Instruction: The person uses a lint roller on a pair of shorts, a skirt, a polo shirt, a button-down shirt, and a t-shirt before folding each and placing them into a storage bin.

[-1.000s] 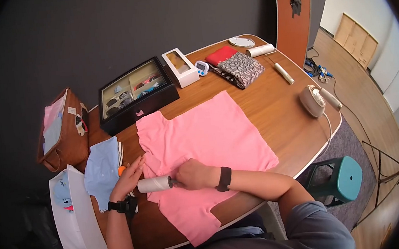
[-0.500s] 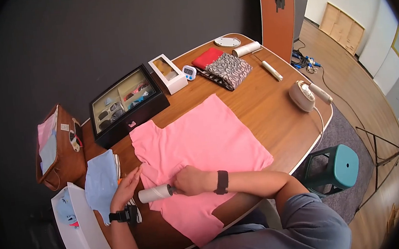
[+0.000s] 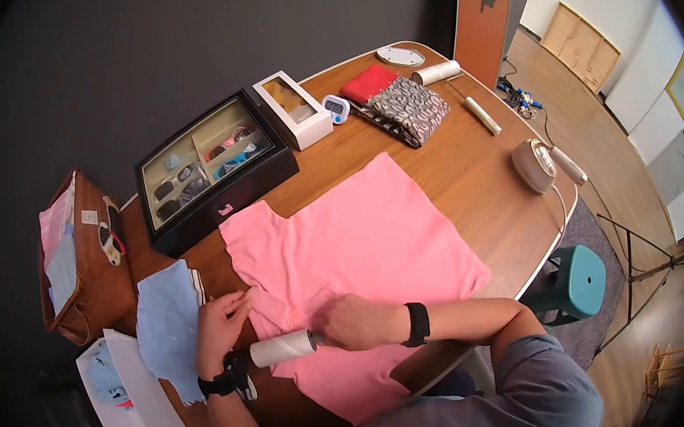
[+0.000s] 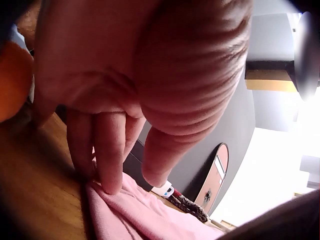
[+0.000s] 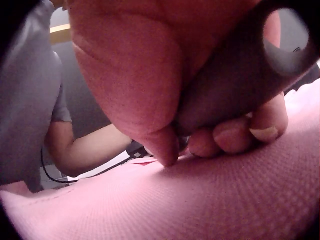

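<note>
A pink T-shirt [image 3: 360, 228] lies spread over the wooden table, with small wrinkles near its left side. My right hand [image 3: 362, 321] grips the dark handle [image 5: 225, 75] of a lint roller, its fingers curled round it low over the pink fabric. The white roller head [image 3: 282, 348] points left, lying at the shirt's lower left part. My left hand [image 3: 223, 330] is at the shirt's left edge. In the left wrist view, its fingertips [image 4: 111, 184] touch the pink cloth, while the thumb stands apart from them.
Left of the shirt lie folded blue clothes [image 3: 169, 321], a white bin [image 3: 134, 406] and a brown bag [image 3: 105, 273]. Behind stand a glasses case [image 3: 252, 173], a white box [image 3: 313, 130], a timer [image 3: 336, 109] and patterned cloth [image 3: 410, 112]. A garment steamer [image 3: 533, 166] sits right.
The left hand's fingers have drawn in closer together at the shirt's edge. The right hand and lint roller shift slightly right and down in the picture as the head view moves.
</note>
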### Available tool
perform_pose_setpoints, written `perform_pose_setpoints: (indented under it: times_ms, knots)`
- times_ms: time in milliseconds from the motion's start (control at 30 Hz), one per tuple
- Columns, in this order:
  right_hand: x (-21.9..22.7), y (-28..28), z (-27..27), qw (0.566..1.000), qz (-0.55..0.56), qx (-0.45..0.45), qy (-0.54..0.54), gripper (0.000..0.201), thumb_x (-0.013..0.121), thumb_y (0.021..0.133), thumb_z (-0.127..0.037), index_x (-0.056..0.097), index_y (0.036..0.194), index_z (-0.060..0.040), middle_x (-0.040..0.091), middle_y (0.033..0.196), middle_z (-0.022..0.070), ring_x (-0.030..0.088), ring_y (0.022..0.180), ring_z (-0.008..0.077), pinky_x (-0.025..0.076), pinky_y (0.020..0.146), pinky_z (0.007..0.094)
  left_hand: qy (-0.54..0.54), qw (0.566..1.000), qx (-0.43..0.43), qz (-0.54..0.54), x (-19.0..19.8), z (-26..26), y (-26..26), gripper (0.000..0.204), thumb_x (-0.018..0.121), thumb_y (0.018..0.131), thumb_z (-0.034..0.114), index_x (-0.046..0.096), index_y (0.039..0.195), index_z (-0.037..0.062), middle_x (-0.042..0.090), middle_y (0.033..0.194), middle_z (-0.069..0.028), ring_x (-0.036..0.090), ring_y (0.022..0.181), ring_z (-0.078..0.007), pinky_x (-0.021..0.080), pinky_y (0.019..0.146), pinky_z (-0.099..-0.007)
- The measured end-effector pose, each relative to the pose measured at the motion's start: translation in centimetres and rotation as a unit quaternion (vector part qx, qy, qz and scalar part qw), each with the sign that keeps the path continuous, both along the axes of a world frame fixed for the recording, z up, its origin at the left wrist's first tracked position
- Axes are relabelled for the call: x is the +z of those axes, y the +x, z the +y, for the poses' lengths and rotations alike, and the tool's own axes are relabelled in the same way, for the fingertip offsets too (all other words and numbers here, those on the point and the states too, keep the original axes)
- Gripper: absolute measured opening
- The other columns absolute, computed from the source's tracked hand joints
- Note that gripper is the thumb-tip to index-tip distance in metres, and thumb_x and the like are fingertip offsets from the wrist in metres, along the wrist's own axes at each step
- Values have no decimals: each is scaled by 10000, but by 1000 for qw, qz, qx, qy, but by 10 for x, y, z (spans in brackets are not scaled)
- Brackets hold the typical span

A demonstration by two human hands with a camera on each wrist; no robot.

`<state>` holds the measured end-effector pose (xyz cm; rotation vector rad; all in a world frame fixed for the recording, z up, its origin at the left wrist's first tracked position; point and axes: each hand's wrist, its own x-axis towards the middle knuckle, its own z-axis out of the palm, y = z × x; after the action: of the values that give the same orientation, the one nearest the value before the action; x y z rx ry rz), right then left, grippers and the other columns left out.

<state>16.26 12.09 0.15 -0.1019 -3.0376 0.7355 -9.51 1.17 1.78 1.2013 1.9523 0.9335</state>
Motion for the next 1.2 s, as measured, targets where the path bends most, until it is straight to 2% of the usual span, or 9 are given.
perform_pose_setpoints:
  times_ms: [67,167,300,400,500,800,900,1133,1200]
  knots:
    - [10,2,0,999,-39,0,2,240,599,874,-232,653,968,-18,662,937,135,648,893,323,524,774,427,3,999,-20,44,0,3,-2,331,719,886,166,662,1103,-77,742,966,-168,716,898,-167,503,890,-296]
    - [8,1,1,998,-68,7,3,241,595,880,-240,657,958,-20,661,937,134,648,893,323,524,771,424,5,1000,-3,-10,7,7,0,316,731,875,168,675,1068,-76,742,959,-168,722,868,-172,518,857,-304]
    - [7,3,0,1000,-28,-1,4,232,589,884,-241,655,924,-22,661,914,134,650,879,320,525,747,427,-5,1000,-1,19,2,5,-2,302,737,867,159,682,1042,-81,741,943,-171,723,864,-169,535,792,-285]
    - [14,0,2,1000,-18,-4,3,224,571,885,-234,655,829,-34,668,847,112,663,828,292,516,700,428,1,1000,-23,1,8,8,-3,310,723,889,116,659,1098,-104,741,983,-143,671,882,-114,534,782,-249]
    - [15,-1,2,998,-63,-4,4,226,565,896,-239,653,825,-43,663,835,107,663,817,291,514,693,426,10,999,-22,29,4,7,-6,306,744,858,153,678,1039,-85,739,950,-176,722,863,-155,539,755,-274]
    - [5,0,1,1000,-1,-3,20,240,578,892,-268,655,809,-56,659,816,97,665,791,284,507,669,415,22,997,-43,59,9,7,-4,347,751,849,158,662,1059,-104,735,957,-185,729,875,-191,545,765,-284]
    - [0,1,-1,999,-25,-1,48,258,583,890,-282,659,807,-49,669,837,107,666,799,296,505,669,425,-10,998,-45,33,8,5,-5,309,722,881,97,653,1110,-99,737,1021,-160,676,931,-116,527,819,-250]
    - [17,-3,2,998,-57,-3,33,358,568,905,-355,679,814,-27,683,820,143,671,810,334,513,705,454,7,997,-60,40,12,7,-6,368,753,855,173,661,1069,-112,735,1006,-179,713,958,-188,541,806,-277]
    - [14,-4,5,997,-60,17,51,309,537,929,-353,668,972,-76,682,840,145,666,772,343,515,685,475,2,998,-62,29,9,6,-7,345,733,871,147,658,1095,-105,734,1025,-159,695,967,-162,533,820,-263]
